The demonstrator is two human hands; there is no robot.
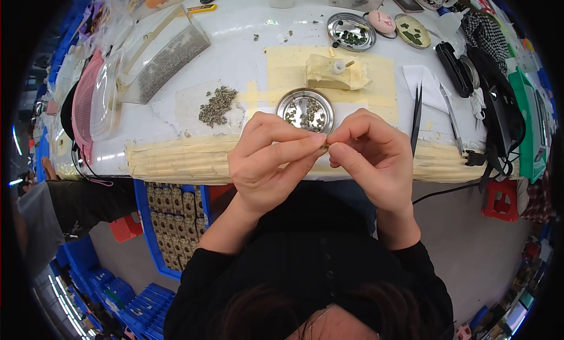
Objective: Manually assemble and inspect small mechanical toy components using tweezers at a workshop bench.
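Both of my hands meet over the table's near edge, fingertips almost touching. Thumb and fingers of my left hand point(270, 158) pinch a tiny brownish piece point(324, 146), too small and covered to name. My right hand point(373, 155) is closed in a pinch at the same spot, its other fingers curled; what its fingertips hold is hidden. Just beyond the hands lies a round metal dish point(332, 108) with many small greyish-green pieces in it. A pile of similar small pieces point(217, 106) rests on a clear sheet to the left.
Behind the dish stands a tape-wrapped block point(338, 74). Black tweezers point(416, 119) and a silver pair point(451, 119) lie right, near a white cloth point(423, 84). A clear box of grey bits point(167, 61) stands left. Below the table is a blue tray point(141, 210) of patterned parts.
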